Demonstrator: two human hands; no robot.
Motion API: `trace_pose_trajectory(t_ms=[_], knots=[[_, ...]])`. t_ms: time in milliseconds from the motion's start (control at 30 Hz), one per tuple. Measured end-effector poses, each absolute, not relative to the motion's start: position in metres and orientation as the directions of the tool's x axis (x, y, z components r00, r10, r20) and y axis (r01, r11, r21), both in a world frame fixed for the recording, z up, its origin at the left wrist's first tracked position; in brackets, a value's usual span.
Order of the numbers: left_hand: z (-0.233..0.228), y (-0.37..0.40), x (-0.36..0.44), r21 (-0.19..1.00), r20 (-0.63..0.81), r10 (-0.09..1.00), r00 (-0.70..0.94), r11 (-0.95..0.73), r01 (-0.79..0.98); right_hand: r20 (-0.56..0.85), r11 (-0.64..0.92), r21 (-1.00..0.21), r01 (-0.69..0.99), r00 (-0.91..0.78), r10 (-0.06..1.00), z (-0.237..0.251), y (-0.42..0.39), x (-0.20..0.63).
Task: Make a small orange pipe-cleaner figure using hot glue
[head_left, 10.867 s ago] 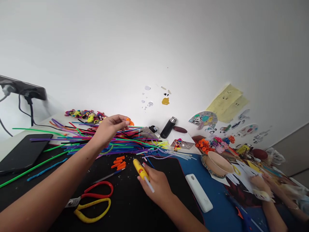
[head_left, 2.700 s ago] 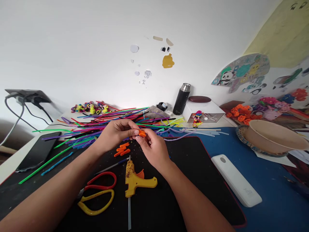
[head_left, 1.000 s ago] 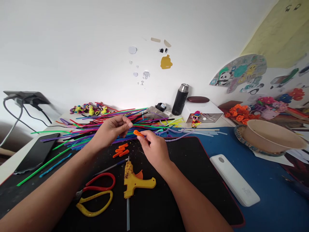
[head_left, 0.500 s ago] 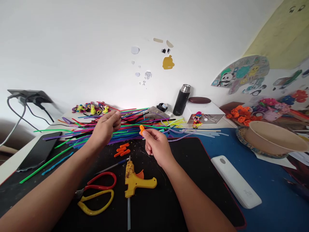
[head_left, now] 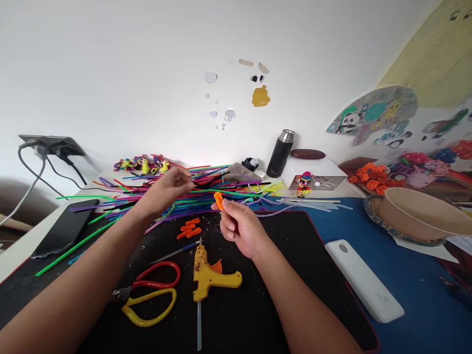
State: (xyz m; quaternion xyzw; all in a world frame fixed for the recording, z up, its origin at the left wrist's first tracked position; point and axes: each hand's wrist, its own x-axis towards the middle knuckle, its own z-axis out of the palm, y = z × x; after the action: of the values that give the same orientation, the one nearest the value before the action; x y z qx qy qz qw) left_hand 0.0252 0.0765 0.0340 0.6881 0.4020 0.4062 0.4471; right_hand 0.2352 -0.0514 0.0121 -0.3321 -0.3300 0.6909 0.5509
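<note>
Orange piece [head_left: 219, 201] is pointing up-left, lengthwise, from right hand [head_left: 241, 225], which is pinching it; left hand [head_left: 170, 187] is hovering apart leftward, fingers curled, grip unclear.

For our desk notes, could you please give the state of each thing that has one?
Orange piece: pinched in right hand
Left hand: fingers curled
Glue gun: on its side, glue stick inserted
Scissors: handles spread, blades hidden
Phone: flat, screen dark
Plugs: in the power strip
Flask: standing
Bowl: upright
</note>
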Motion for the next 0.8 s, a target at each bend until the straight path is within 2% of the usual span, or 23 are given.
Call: trace_pose_trajectory(t_ms=[67, 300, 433, 633, 800], knots=[[0.035, 0.067, 0.032, 0.925, 0.179, 0.887, 0.426, -0.299, 0.234, -0.094, -0.171, -0.830, -0.530, -0.169, 0.981, 0.012, -0.051, 0.235], [0.055, 0.042, 0.041, 0.932, 0.180, 0.786, 0.592, -0.329, 0.154, -0.082, -0.165, -0.863, -0.477, -0.191, 0.978, 0.008, -0.051, 0.233], [0.059, 0.037, 0.043, 0.946, 0.109, 0.716, 0.690, -0.289, 0.150, -0.101, -0.172, -0.887, -0.429, -0.183, 0.978, 0.006, -0.052, 0.232], [0.059, 0.036, 0.046, 0.965, 0.031, 0.699, 0.715, -0.208, 0.162, -0.129, -0.140, -0.906, -0.400, -0.054, 0.990, 0.002, -0.047, 0.232], [0.056, 0.033, 0.050, 0.968, -0.062, 0.640, 0.766, -0.147, 0.202, -0.075, -0.058, -0.949, -0.311, 0.045, 0.996, -0.001, -0.046, 0.234]])
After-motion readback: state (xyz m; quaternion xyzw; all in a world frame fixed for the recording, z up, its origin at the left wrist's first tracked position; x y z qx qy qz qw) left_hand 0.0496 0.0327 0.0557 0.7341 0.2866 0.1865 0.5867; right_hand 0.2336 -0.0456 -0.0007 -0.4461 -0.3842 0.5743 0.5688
